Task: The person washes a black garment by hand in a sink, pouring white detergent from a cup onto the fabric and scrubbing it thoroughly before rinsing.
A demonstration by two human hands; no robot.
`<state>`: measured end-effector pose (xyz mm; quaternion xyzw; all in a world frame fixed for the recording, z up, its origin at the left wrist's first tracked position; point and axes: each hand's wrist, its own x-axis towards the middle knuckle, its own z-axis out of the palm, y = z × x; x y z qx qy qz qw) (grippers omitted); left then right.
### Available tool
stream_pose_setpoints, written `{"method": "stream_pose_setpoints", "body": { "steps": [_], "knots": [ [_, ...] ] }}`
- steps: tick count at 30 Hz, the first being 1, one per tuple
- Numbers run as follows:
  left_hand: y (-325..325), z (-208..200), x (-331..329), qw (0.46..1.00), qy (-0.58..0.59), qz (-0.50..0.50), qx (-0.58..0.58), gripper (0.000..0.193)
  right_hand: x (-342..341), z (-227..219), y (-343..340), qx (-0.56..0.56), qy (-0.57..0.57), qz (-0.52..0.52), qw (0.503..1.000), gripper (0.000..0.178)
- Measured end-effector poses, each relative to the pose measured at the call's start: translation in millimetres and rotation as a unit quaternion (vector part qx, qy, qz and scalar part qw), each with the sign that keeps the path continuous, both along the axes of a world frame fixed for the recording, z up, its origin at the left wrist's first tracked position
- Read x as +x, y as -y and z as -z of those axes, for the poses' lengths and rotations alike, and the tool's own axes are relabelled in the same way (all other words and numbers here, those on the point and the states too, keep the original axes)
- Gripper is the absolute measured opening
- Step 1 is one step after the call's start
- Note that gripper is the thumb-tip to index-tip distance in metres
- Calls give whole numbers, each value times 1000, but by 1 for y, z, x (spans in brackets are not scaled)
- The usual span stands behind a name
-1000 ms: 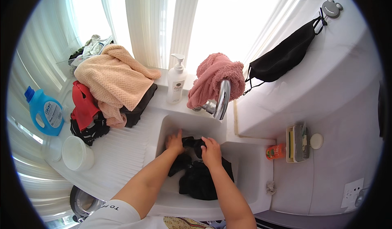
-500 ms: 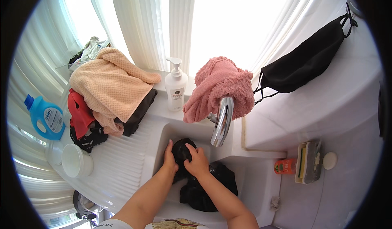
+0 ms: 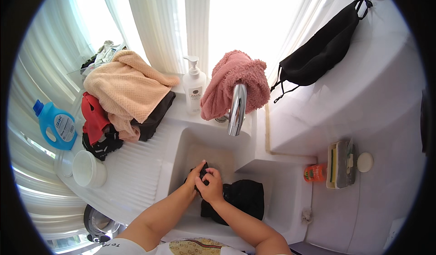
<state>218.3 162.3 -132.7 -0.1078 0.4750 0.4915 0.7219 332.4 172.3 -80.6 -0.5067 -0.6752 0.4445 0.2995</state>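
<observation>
Over the white sink (image 3: 181, 150), both hands are close together on a wet-looking black cloth (image 3: 205, 169). My left hand (image 3: 194, 177) is wrapped around its left side, fingers pointing away from me. My right hand (image 3: 210, 187) grips the same cloth from the right with curled fingers. Most of the cloth is hidden by my hands. Beside and below my right wrist, a larger heap of black fabric (image 3: 247, 196) lies in the sink; whether it joins the held cloth I cannot tell.
A chrome faucet (image 3: 237, 109) draped with a pink towel (image 3: 236, 80) rises behind the sink. Near it stands a white pump bottle (image 3: 194, 89). A peach towel (image 3: 127, 84), red cloth (image 3: 93, 116), white tub (image 3: 89, 169) and blue detergent bottle (image 3: 56, 125) are left. A black mask (image 3: 318, 48) hangs right.
My hands have come closer together, and the black cloth between them is bunched smaller. More of the sink bottom shows beyond them. The whole view has shifted slightly.
</observation>
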Motion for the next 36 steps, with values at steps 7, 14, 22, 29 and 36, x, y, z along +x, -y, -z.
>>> {"method": "stream_pose_setpoints", "body": {
  "steps": [7,14,22,29,36],
  "knots": [
    [5,19,6,984,115,-95,102,30,-9,-20,7,109,-38,-2,993,19],
    [-26,-50,9,998,-34,-40,-22,31,18,57,-83,205,36,103,973,17],
    [-29,49,3,744,-642,184,-18,75,-1,88,-64,-1,418,52,907,54],
    [-23,31,-2,911,-394,-116,-41,51,17,34,-70,-34,100,-14,994,40],
    [35,-141,-48,911,-315,-168,207,61,9,-76,-42,-19,-172,-50,984,23]
  ]
}}
